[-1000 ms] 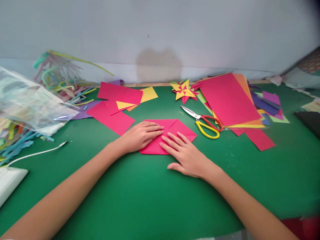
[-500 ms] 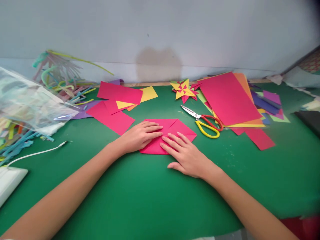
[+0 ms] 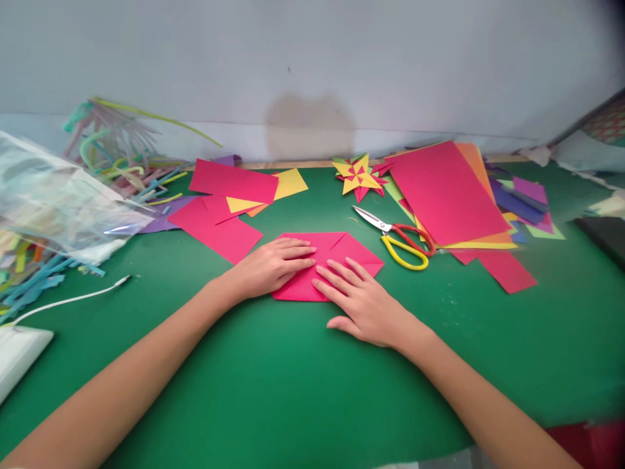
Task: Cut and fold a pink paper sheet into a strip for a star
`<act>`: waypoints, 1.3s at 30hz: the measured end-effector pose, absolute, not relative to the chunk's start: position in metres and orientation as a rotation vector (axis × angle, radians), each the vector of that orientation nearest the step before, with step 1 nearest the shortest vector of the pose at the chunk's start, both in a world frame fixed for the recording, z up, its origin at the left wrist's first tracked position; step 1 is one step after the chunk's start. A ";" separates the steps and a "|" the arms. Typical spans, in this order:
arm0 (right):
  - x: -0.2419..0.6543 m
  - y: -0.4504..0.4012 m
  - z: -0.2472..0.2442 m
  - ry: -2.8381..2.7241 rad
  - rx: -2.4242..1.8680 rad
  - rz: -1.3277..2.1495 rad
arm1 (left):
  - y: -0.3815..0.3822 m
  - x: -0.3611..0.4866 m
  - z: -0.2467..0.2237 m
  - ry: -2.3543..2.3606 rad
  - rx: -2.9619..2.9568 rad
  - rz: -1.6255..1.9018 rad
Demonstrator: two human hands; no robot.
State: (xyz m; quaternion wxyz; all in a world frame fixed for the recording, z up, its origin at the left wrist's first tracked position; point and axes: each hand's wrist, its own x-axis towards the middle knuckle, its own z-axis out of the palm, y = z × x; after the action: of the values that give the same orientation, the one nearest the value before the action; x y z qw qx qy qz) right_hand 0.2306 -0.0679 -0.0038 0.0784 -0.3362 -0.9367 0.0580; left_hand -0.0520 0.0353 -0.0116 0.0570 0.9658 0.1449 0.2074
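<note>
A folded pinkish-red sheet of paper (image 3: 319, 245) lies flat on the green tabletop (image 3: 273, 391), with crease lines and a pointed right corner showing. My left hand (image 3: 273, 266) rests on its left side, palm down with the fingers stretched out. Across its lower right part lies my right hand (image 3: 359, 299), fingers spread and thumb held apart. The two sets of fingertips almost meet over the middle of the paper. Both hands cover part of it, and neither grips it. Just beyond its right corner are scissors (image 3: 390, 234) with one red and one yellow handle loop.
A layered paper star (image 3: 359, 176) sits near the wall. Coloured sheets (image 3: 449, 195) are stacked at right, and red paper pieces (image 3: 234, 182) lie at left. Farther left are pipe cleaners (image 3: 146, 182), a clear plastic bag (image 3: 63, 202) and a white device (image 3: 22, 355) with a cable.
</note>
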 end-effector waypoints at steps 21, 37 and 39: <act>0.228 -0.066 -0.002 -2.774 -1.025 0.217 | 0.035 -0.052 -0.008 0.459 2.924 0.608; 0.222 -0.062 0.000 -2.736 -1.055 0.244 | 0.035 -0.052 -0.008 0.489 2.883 0.610; 0.222 -0.062 0.000 -2.738 -1.061 0.247 | 0.035 -0.052 -0.008 0.491 2.899 0.598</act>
State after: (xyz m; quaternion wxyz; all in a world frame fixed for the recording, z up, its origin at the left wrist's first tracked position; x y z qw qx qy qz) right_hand 0.2221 -0.0624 -0.0005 0.0975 -0.3583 -0.9247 0.0836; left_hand -0.0520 0.0354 -0.0076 0.0703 0.9638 0.1631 0.1989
